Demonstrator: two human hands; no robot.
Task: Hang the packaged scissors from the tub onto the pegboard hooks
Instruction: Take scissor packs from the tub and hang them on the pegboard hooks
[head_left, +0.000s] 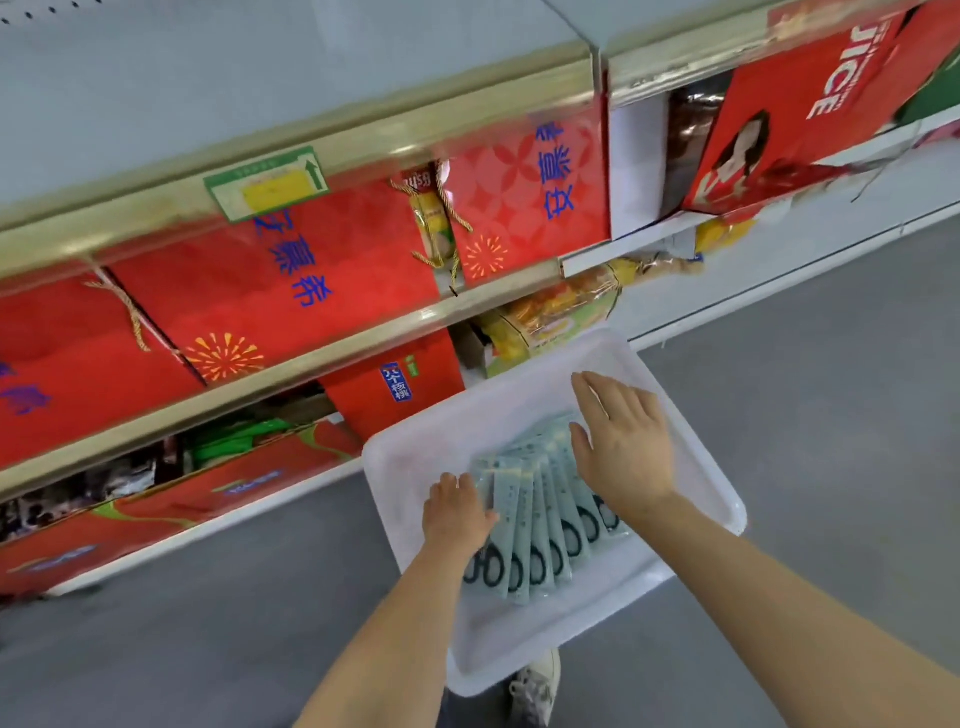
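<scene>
I see the packaged scissors (540, 525) lying fanned in the white tub (691, 457), which sits low in front of the shelves (332, 156). Their long axis runs from the black handles, near me, away toward the shelves. My left hand (457, 512) rests on the left edge of the fan, the grip curled; whether it pinches a pack, I cannot tell. My right hand (623, 447) hovers flat and open over the far ends. I think the left is nearer to lift one.
</scene>
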